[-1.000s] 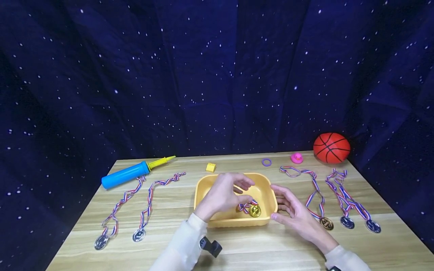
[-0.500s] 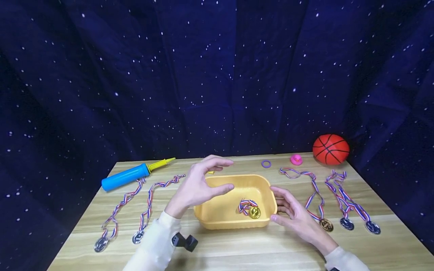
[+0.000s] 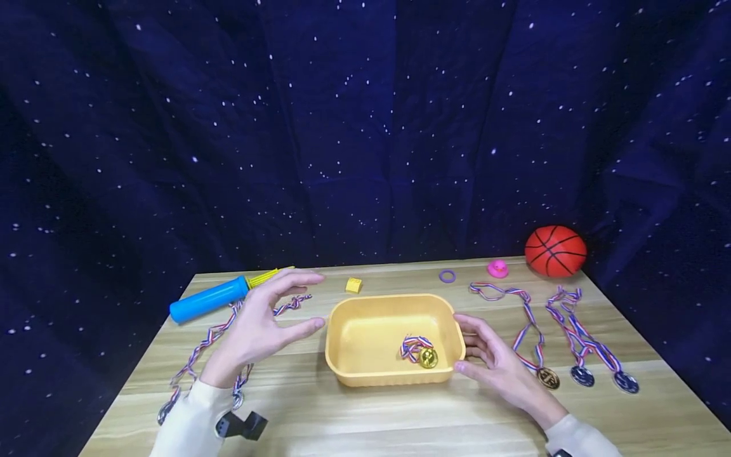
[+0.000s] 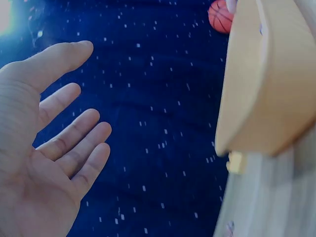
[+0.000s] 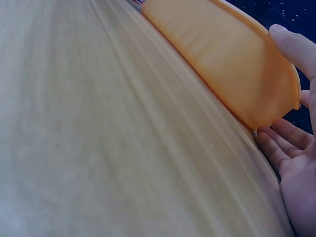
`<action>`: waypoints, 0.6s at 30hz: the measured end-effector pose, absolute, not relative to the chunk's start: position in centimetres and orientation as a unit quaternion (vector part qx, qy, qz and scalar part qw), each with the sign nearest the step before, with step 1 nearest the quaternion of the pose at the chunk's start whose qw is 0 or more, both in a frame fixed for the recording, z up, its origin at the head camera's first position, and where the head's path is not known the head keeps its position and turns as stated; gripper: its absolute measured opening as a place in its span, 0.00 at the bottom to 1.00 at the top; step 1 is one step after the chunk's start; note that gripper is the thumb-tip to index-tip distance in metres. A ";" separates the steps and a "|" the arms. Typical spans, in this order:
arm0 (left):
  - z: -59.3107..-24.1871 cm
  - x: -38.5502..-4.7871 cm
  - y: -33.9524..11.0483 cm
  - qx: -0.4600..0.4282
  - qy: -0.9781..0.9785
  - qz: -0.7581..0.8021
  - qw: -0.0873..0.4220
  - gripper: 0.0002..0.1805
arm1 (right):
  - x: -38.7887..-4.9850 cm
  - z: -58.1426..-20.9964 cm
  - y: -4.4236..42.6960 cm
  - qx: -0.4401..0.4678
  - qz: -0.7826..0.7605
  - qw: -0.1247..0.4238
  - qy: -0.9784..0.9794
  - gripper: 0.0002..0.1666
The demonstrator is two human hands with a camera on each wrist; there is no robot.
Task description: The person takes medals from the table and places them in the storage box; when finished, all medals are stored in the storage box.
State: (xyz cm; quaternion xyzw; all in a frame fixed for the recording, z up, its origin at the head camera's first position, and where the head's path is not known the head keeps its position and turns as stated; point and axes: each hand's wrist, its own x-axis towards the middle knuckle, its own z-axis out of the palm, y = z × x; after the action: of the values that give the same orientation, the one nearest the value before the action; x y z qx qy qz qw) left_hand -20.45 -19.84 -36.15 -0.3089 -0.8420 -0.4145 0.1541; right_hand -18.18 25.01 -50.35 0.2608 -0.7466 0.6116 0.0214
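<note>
A yellow bin [image 3: 365,343] stands mid-table, and inside it to the right lies a gold medal [image 3: 428,358] with its striped ribbon bunched up. My left hand [image 3: 257,327] hovers left of the bin, holding nothing, thumb and fingers spread apart; the left wrist view shows the same empty hand [image 4: 54,143] away from the bin wall [image 4: 286,84]. On the bin's right end rests my right hand [image 3: 499,368], thumb by the near corner. In the right wrist view its fingers [image 5: 284,143] lie loosely against the bin's outer side [image 5: 232,64].
Left: a blue pump [image 3: 208,300] and two silver medals, partly behind my left hand and sleeve. Right: a bronze medal [image 3: 548,378], two silver medals [image 3: 582,376] [image 3: 625,382], red ball [image 3: 556,251], pink duck [image 3: 498,268]. Behind the bin: yellow block [image 3: 353,285], purple ring [image 3: 447,276].
My left hand has moved left, out from over the bin, and its thumb and fingers have spread wider. My right hand and the medal in the bin have stayed in place.
</note>
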 end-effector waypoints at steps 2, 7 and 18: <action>-36.7 -20.0 -21.0 -0.298 -0.849 -0.410 0.151 0.37 | -18.2 -50.4 25.1 0.261 0.612 0.020 -0.747 0.47; -38.9 -19.0 -23.7 -0.297 -0.836 -0.440 0.140 0.40 | -18.3 -50.3 25.2 0.262 0.606 0.022 -0.751 0.48; -42.7 -17.0 -28.2 -0.279 -0.814 -0.490 0.139 0.36 | -18.2 -50.4 25.1 0.260 0.607 0.021 -0.751 0.48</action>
State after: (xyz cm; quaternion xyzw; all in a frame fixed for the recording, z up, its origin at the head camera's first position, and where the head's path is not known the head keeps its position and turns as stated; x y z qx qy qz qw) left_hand -17.01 -28.18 -42.73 -0.2795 -0.8138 -0.4901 0.1392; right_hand -18.17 25.07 -50.36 0.2598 -0.7506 0.6072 0.0206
